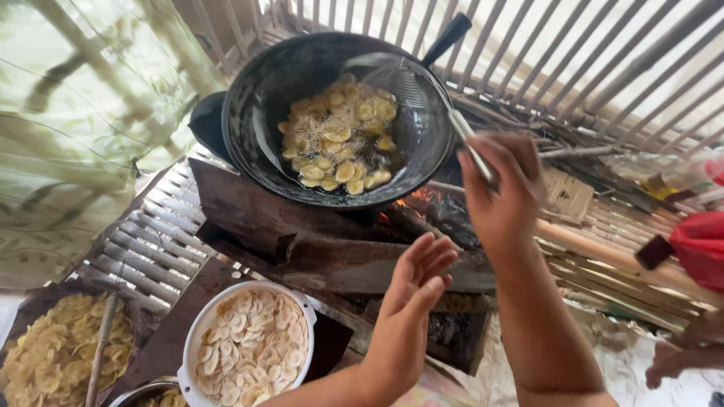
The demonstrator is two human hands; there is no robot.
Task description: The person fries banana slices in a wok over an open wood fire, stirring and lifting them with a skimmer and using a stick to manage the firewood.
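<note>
A black wok (pixel 260 113) sits over a wood fire, with yellow round slices (pixel 337 143) frying in oil. My right hand (pixel 501 192) grips the metal handle of a wire skimmer (pixel 400 79) whose mesh head rests in the wok at its far right side. My left hand (pixel 411 301) hovers open, palm up, fingers together, above the firewood and to the right of a white bowl (pixel 197 325) full of pale raw slices (pixel 253 347). It holds nothing.
Thick logs (pixel 317 241) and embers (pixel 415 202) lie under the wok. A pile of fried slices (pixel 56 354) with a stick across it lies bottom left, beside a metal bowl (pixel 143 392). Slatted bamboo wall behind; red cloth (pixel 701 245) and another person's hand (pixel 679 354) at right.
</note>
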